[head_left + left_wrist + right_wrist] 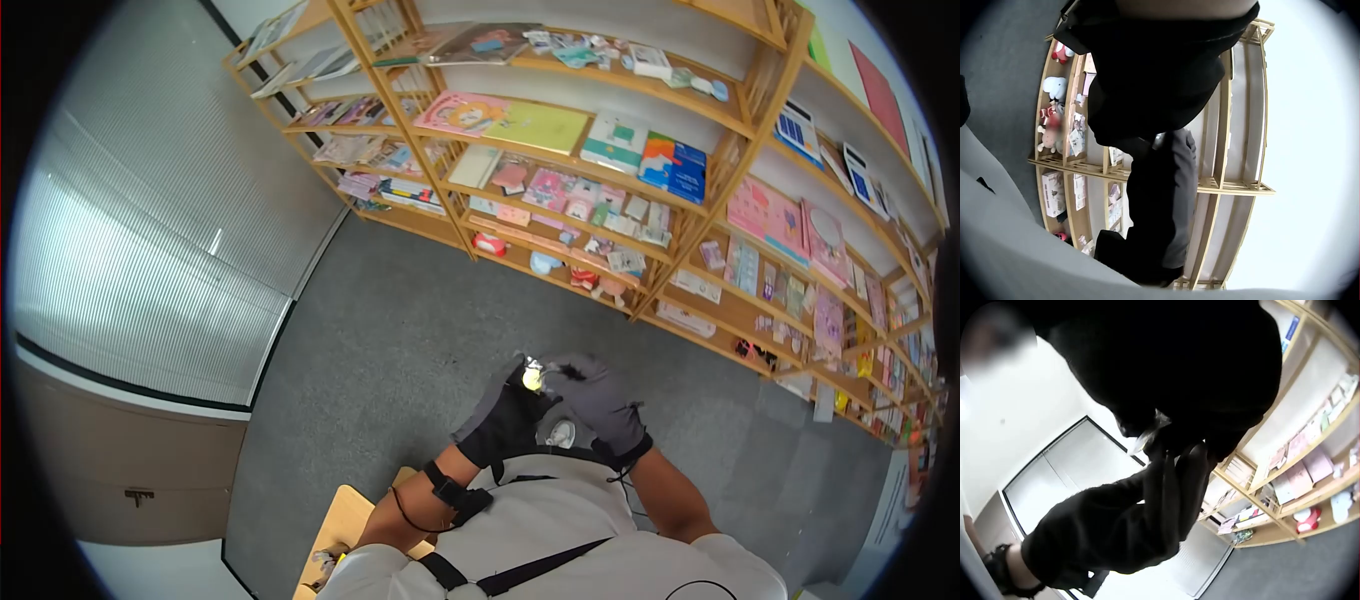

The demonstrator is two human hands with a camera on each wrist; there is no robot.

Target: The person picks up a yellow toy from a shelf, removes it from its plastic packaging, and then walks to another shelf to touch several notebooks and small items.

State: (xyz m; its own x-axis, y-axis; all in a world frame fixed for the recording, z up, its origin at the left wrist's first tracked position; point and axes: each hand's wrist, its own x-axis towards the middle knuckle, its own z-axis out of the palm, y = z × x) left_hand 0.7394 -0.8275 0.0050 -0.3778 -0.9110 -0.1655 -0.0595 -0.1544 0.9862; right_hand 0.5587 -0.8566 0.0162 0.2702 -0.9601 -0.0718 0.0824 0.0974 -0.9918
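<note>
- Grey floor [370,310] spreads below the person, meeting the wooden shelves [600,180] along their bottom edge; books, cards and small boxes line the tiers.
- Ribbed pale panel [160,220], to the left of the shelves, with a brown panel [130,450] below its lower edge.
- White shirt [560,510] with black straps across it, seen from above.
- Light wooden piece of furniture [340,515] at the person's left side, its rounded corner on the floor side.
- Left hand [510,412], in a grey and black glove, held up in front of the shirt; its bent fingers pinch the small shiny thing, nearly closed around it. How much of it they cover is hidden.
- Right hand [603,405], gloved likewise, comes in from the other side, fingers bent and closed at the same thing, pinching it too; the exact contact is hidden by dark glove cloth.
- Red toy [489,243] on the bottom shelf, near the left end of the middle unit, with a pale blue toy [545,262] farther right.
- White shoe [562,434] on the floor, visible between the hands.
- Small shiny thing [532,376], yellow and clear, between the fingertips, above the floor.
</note>
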